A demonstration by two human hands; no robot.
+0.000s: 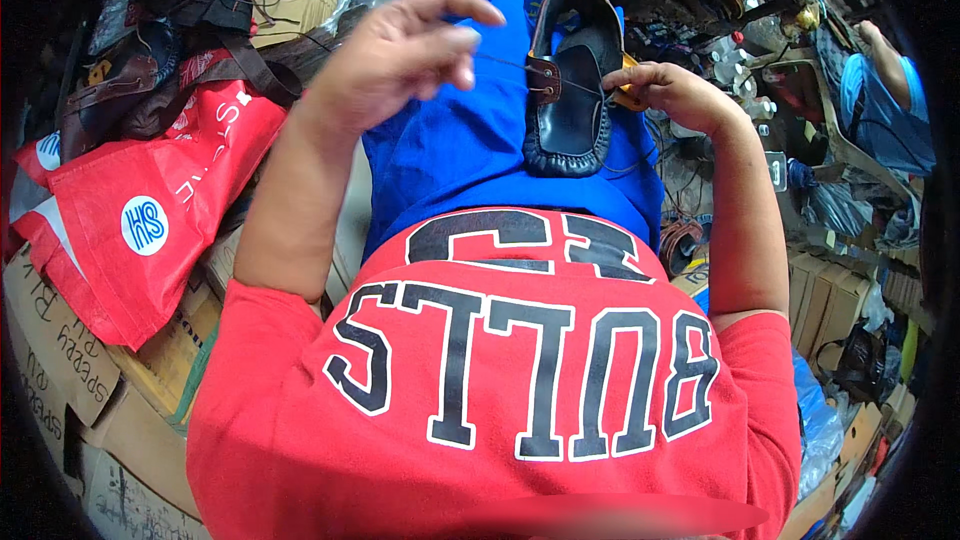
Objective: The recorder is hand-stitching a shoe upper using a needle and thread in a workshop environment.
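A dark moccasin-style shoe (568,130) with a gathered toe lies on the blue cloth over my lap, its toe toward me. On its left side is a brown leather tab (545,82) with eyelets. A thin dark cord (505,62) stretches from that tab to my left hand (405,55), which is raised left of the shoe with curled fingers closed on the cord. My right hand (685,95) grips the shoe's right rim, its fingertips over the opening. Beneath those fingers shows a yellow-orange piece (632,82), mostly hidden, whose kind I cannot make out.
At left lie a red bag (160,200), another dark brown shoe (115,90) and cardboard boxes (60,350). Clear plastic bottles (735,70) and coils of wire (682,238) crowd the right. Beyond them, another person's blue clothing (880,120) and arm show.
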